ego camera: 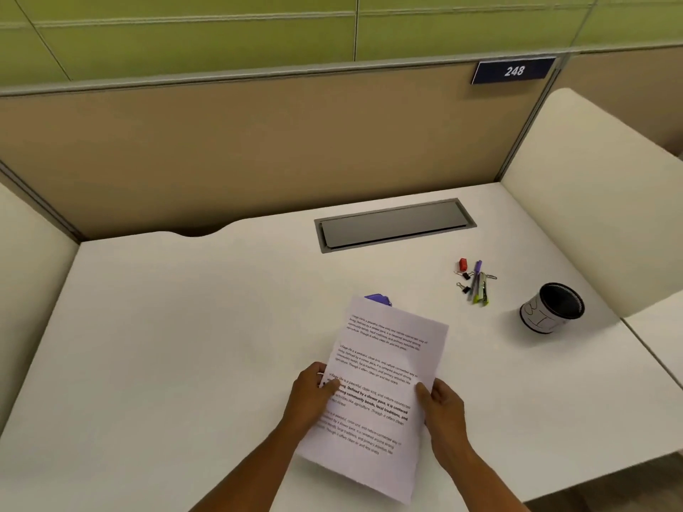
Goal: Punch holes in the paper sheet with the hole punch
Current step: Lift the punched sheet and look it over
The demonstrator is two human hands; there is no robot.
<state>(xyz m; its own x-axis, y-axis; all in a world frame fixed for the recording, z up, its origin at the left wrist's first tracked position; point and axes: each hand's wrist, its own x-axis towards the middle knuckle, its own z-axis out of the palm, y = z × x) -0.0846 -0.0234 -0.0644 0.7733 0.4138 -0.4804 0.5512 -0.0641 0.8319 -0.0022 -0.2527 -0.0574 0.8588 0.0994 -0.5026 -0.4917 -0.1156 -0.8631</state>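
While both hands [314, 393] [441, 400] pinch the paper [384, 367], fingers clamped on its sides, it must next slide into the purple punch [379, 300] (mostly hidden).

left hand [312, 395] low centre, fingers curled, thumb on top, pinching | right hand [441, 404] opposite it, thumb up front, fingers wrapped under | both forearms angled in from below

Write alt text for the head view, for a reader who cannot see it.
Both hands, left hand and right hand, hold a printed sheet by its side edges over a white desk. A purple punch peeks out behind its far edge; pens, clips and a black cup lie right.
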